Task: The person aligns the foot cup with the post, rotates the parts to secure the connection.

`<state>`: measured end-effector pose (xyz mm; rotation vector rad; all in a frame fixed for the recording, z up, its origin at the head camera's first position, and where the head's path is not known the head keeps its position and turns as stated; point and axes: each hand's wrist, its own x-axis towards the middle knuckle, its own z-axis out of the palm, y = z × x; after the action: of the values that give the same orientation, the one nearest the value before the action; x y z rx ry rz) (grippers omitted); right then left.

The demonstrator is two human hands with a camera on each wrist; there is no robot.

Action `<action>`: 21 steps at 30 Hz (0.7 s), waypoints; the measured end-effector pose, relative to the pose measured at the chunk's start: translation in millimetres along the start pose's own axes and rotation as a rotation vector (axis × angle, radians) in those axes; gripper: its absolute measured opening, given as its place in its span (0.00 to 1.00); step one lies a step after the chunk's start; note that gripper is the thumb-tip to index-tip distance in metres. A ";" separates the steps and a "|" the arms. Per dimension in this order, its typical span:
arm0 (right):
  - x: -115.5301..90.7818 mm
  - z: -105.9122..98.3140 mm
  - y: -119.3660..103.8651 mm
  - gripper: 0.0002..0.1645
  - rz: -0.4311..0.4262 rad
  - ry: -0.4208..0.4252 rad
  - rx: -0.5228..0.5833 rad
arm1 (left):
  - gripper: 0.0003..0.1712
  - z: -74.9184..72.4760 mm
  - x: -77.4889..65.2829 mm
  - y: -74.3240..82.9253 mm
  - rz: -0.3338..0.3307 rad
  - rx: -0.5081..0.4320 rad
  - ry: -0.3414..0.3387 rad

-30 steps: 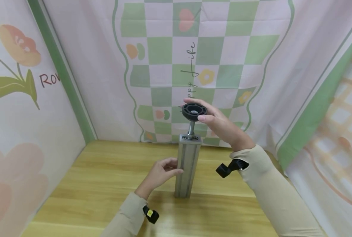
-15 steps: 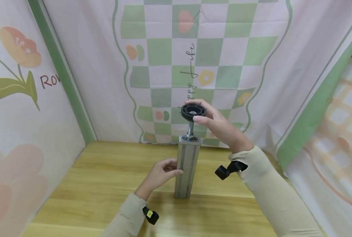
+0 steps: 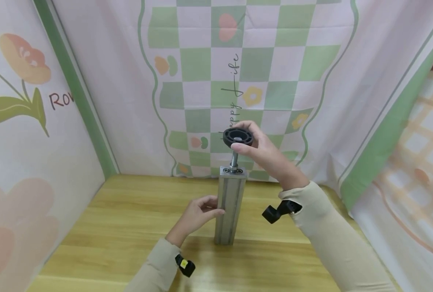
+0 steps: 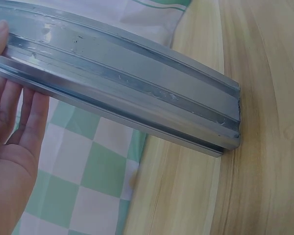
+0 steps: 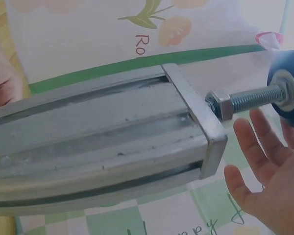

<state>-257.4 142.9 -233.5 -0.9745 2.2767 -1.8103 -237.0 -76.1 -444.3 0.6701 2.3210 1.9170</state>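
Wood table (image 3: 129,227); aluminium profile (image 3: 232,211) stands upright on it, near centre. Right hand (image 3: 264,152) at the black foot's (image 3: 232,135) 4 o'clock, thumb and fingers pinching the rim, probably because the wide edge gives leverage. Left hand (image 3: 196,215) at profile's 9 o'clock, lightly gripping, likely against tipping or twisting. Foot sits at 12 o'clock over profile on a threaded rod (image 5: 257,99); hex nut (image 5: 224,105) below. Vs a second ago: right grip shifted clockwise round rim; left unchanged.

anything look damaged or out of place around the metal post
Nothing looks spilled or broken. The metal post stands upright, with small surface marks in the left wrist view. One oddity: the writing on the wall cloth runs sideways.
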 end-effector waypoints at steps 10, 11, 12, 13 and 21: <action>0.0 12.2 -5.3 0.34 0.065 0.119 -0.038 | 0.23 0.0 -0.3 -1.5 0.013 -0.002 0.001; 0.3 13.3 -5.7 0.34 0.070 0.132 -0.041 | 0.22 0.0 -0.3 -1.4 0.013 -0.005 0.003; 0.5 14.5 -6.3 0.35 0.073 0.146 -0.045 | 0.22 0.0 -0.1 -1.4 0.014 -0.005 0.003; 0.7 15.6 -6.8 0.35 0.075 0.156 -0.049 | 0.22 0.0 0.2 -1.4 0.014 -0.003 0.003; -1.3 15.5 -6.3 0.42 0.024 0.120 -0.079 | 0.23 -0.7 0.5 -0.8 0.001 0.008 0.001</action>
<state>-247.1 129.7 -233.0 -0.8680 2.4356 -1.8299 -238.0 -76.7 -444.7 0.6710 2.3314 1.9098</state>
